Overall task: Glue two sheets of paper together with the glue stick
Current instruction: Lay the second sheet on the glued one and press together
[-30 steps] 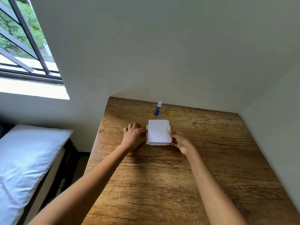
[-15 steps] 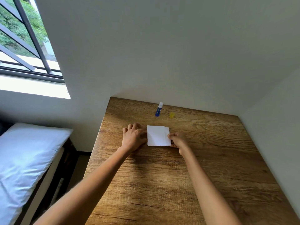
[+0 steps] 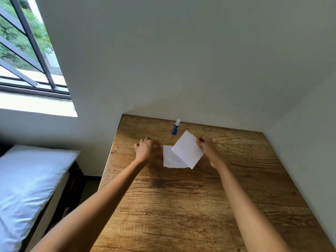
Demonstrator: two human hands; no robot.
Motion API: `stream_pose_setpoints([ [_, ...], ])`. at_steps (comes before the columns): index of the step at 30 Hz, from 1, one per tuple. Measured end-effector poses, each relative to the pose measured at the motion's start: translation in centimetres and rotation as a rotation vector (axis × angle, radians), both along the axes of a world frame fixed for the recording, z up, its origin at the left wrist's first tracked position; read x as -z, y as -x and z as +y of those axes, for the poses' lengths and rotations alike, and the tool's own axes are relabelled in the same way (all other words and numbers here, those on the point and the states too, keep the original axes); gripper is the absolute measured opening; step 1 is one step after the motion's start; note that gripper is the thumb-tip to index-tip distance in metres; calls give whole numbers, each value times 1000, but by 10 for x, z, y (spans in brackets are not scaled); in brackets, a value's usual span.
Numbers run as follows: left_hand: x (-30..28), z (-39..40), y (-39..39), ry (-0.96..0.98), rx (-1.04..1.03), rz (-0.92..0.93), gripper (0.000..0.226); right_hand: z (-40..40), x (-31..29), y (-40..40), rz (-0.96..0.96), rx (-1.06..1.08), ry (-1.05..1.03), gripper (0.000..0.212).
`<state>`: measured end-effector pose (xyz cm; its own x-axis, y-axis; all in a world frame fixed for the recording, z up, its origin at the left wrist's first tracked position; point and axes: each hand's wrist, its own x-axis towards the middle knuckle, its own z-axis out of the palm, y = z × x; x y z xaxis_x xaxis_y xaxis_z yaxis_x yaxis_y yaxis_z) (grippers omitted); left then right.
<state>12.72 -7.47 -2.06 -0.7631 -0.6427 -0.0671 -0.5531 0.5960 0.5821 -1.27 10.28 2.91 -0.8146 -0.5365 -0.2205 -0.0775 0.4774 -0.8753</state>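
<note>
On the far half of the wooden worktop (image 3: 200, 206), two white sheets are in play. The right hand (image 3: 207, 146) has the upper sheet (image 3: 187, 149) pinched by its right edge, thumb and fingers clamped on the paper, and that sheet is lifted and tilted, one corner pointing down toward the near side. Under it the lower sheet (image 3: 171, 158) lies flat on the wood, its left part showing, the rest hidden behind the raised sheet. The left hand (image 3: 147, 149) sits just left of the flat sheet, fingers curled in loosely; it looks slightly blurred, and whether it touches the paper edge I cannot tell, but it grips nothing visible. Farther back, near the wall (image 3: 181, 60), the glue stick (image 3: 176, 127) stands upright, blue body with a white top, well clear of both hands. A small yellow thing (image 3: 190, 131) peeks out just past the top corner of the raised sheet; too small to tell what it is. Off to the left, a white pillow (image 3: 27, 188) on a bed, and a barred window (image 3: 27, 60) above it.
</note>
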Motion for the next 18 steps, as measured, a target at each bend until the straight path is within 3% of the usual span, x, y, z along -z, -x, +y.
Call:
stream_pose_setpoints([
  [2,-16,-4,3,-92,-85,204,25,-12,-7,-2,45,-133,-91,22],
  [4,-36,-6,8,-302,-24,361,28,-23,-15,-3,83,-246,-151,21],
  [7,-58,-6,18,-457,203,226,20,-38,-24,-5,96,-367,-161,22],
  [9,-59,-7,23,-555,215,171,11,-45,-25,-3,108,-405,-158,17],
  [11,-55,-6,24,-672,104,230,5,-48,-22,1,112,-347,-104,13],
  [15,-35,7,16,-857,-208,380,9,-37,-10,4,-35,20,94,38],
  [18,-21,20,13,-979,-400,454,15,-22,6,-1,-246,73,144,28],
])
